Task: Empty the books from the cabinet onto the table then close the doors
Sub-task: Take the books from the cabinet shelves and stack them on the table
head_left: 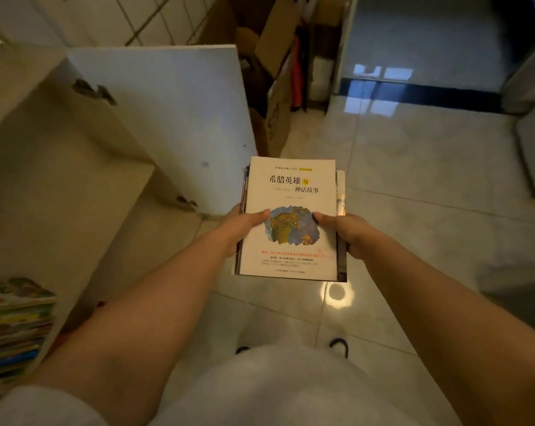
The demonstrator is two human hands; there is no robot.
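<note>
Starting at the far left, a pile of colourful books [14, 327] lies flat at the frame's edge, seemingly on a shelf of the cabinet [45, 167], though blur leaves that uncertain. Just right of it, the white cabinet door [174, 118] stands swung out, its hinges showing on the inner face.

Next comes the left hand [241, 229], thumb on the cover and fingers curled under the left edge of the carried stack of books [290, 216]. The stack is held level above the tiled floor [413, 179], clear of the cabinet, its long axis pointing away from the body. The right hand [349, 233] clamps the opposite edge the same way, so both hands share the load evenly, neither nearer.

No table is in view, so which way the stack must travel cannot be told. The open door's edge sits close on the left, with cardboard boxes [275, 87] beyond it; to the right the floor looks open, so turning that way seems to offer the most room.
</note>
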